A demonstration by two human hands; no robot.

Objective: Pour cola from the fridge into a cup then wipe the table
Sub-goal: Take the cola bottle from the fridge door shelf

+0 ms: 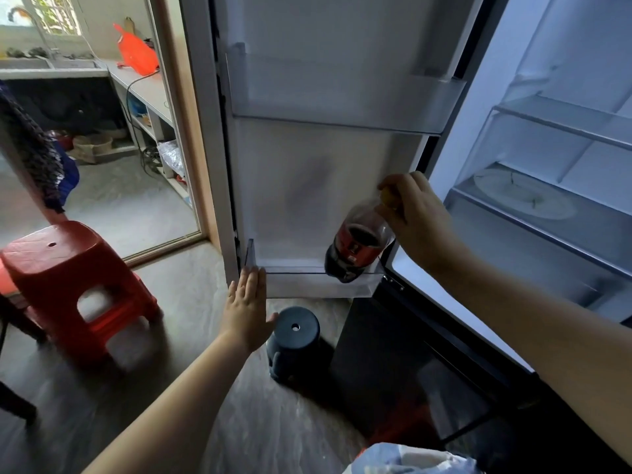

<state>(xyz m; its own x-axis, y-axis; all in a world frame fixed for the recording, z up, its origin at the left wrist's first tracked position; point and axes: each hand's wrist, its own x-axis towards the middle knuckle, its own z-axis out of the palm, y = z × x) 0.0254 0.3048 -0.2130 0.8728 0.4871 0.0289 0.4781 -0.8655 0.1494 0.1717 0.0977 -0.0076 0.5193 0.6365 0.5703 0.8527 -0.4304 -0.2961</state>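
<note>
The right hand (415, 222) is wrapped around the top of the cola bottle (357, 248), hiding most of the cap and neck, while the bottle leans in the right end of the fridge door's (307, 186) lowest shelf (307, 278), its base blurred behind the clear rail. The left hand (248, 307) is spread flat, holding nothing, fingertips at the shelf's left corner; whether they touch is unclear. A dark stool (294, 340) stands on the floor just beside it.
</note>
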